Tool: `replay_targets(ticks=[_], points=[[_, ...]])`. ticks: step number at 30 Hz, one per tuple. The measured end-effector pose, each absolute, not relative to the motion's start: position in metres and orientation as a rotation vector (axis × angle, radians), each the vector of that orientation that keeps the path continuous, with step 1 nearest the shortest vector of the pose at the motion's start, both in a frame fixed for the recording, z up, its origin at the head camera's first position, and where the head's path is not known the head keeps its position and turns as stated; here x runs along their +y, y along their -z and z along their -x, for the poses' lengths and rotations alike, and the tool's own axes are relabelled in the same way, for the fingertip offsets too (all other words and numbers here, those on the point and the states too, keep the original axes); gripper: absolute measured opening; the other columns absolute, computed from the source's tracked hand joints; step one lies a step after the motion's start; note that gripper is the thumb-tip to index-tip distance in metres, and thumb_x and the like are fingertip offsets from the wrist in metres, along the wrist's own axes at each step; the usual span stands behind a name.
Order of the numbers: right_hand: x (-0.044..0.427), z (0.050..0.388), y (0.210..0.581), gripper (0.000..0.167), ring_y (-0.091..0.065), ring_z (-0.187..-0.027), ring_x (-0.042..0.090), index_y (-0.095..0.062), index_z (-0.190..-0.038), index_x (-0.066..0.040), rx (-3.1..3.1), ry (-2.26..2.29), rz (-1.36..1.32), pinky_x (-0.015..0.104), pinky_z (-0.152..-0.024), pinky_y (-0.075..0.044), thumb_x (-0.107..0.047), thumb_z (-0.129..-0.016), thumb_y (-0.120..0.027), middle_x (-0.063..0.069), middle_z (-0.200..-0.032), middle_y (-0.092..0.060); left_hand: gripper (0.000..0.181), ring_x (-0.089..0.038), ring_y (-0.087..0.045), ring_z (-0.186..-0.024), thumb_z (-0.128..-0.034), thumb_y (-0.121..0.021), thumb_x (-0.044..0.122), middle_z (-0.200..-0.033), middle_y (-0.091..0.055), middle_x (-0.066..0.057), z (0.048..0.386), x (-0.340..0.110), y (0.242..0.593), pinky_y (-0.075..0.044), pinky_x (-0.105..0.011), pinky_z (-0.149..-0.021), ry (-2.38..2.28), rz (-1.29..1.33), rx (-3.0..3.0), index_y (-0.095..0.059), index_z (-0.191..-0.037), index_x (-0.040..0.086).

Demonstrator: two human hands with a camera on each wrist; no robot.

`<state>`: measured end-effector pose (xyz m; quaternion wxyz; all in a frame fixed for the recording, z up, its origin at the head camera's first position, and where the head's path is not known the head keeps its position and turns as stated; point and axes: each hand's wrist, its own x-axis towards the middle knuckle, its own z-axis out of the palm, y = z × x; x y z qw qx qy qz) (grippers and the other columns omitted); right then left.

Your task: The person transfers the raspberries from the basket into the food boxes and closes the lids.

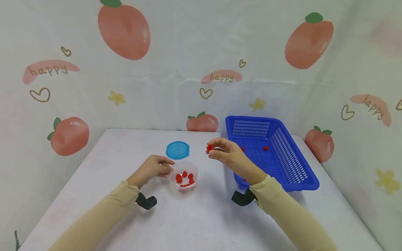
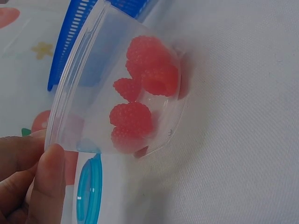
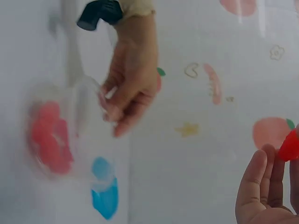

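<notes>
A clear round plastic tub [image 1: 183,176] stands on the table with several raspberries [image 2: 133,121] inside. My left hand [image 1: 155,166] pinches the tub's rim between thumb and fingers, as the left wrist view shows up close. Between the thumb and fingertips of my right hand [image 1: 230,157] is one red raspberry [image 1: 209,148], held above the table between the tub and the blue basket [image 1: 295,158]. A few more raspberries, one of them a small raspberry [image 1: 265,148] near the middle, lie in that basket; my right hand and forearm hide part of it.
A blue round lid [image 1: 177,150] lies flat behind the tub. The basket takes up the right side of the white table [image 1: 119,153]. A printed fabric backdrop [image 1: 169,69] hangs behind the table's far edge.
</notes>
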<state>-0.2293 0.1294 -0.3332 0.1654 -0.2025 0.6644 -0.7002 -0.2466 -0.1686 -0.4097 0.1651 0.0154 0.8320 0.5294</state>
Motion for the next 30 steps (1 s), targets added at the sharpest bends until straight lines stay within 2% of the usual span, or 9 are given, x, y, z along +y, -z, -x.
replay_targets(ticks=[6,13,17,22,30], points=[[0.114,0.225,0.355,0.026,-0.058,-0.104,0.018,-0.057,-0.117,-0.005,1.875,1.939,0.534,0.026,-0.095,-0.052,-0.01,-0.093,-0.064,0.005,-0.109,-0.057,0.032,-0.016,-0.064,-0.076,-0.0884,-0.068,0.01,-0.091,-0.066,-0.01,0.246,-0.168,0.41,-0.059,-0.027,-0.075,-1.519,-0.061,2.361,-0.065,-0.118,-0.002],[0.102,0.225,0.38,0.03,-0.058,-0.102,0.021,-0.056,-0.119,0.001,1.854,1.944,0.476,0.024,-0.091,-0.054,-0.007,-0.091,-0.065,0.004,-0.107,-0.057,0.033,-0.015,-0.064,-0.075,-0.0886,-0.068,0.01,-0.09,-0.066,-0.01,0.247,-0.168,0.41,-0.059,-0.027,-0.074,-1.512,-0.058,2.364,-0.064,-0.119,-0.003],[0.098,0.227,0.393,0.031,-0.058,-0.101,0.017,-0.056,-0.12,0.002,1.872,1.91,0.449,0.022,-0.089,-0.054,-0.006,-0.091,-0.064,0.003,-0.108,-0.057,0.034,-0.016,-0.063,-0.075,-0.0892,-0.067,0.01,-0.09,-0.066,-0.009,0.247,-0.168,0.41,-0.059,-0.028,-0.074,-1.505,-0.051,2.371,-0.063,-0.12,-0.004],[0.094,0.23,0.405,0.033,-0.058,-0.103,0.015,-0.056,-0.122,0.001,1.916,1.863,0.38,0.024,-0.091,-0.054,-0.007,-0.091,-0.065,0.005,-0.112,-0.059,0.034,-0.016,-0.064,-0.076,-0.0892,-0.067,0.01,-0.091,-0.066,-0.01,0.247,-0.168,0.411,-0.059,-0.027,-0.074,-1.493,-0.038,2.381,-0.064,-0.12,-0.003],[0.092,0.232,0.415,0.04,-0.059,-0.103,0.015,-0.053,-0.126,0.007,2.01,1.786,0.359,0.028,-0.093,-0.053,-0.008,-0.091,-0.064,0.009,-0.117,-0.06,0.033,-0.017,-0.064,-0.077,-0.0889,-0.067,0.01,-0.092,-0.067,-0.011,0.247,-0.167,0.411,-0.059,-0.027,-0.074,-1.487,-0.033,2.376,-0.064,-0.12,-0.003]])
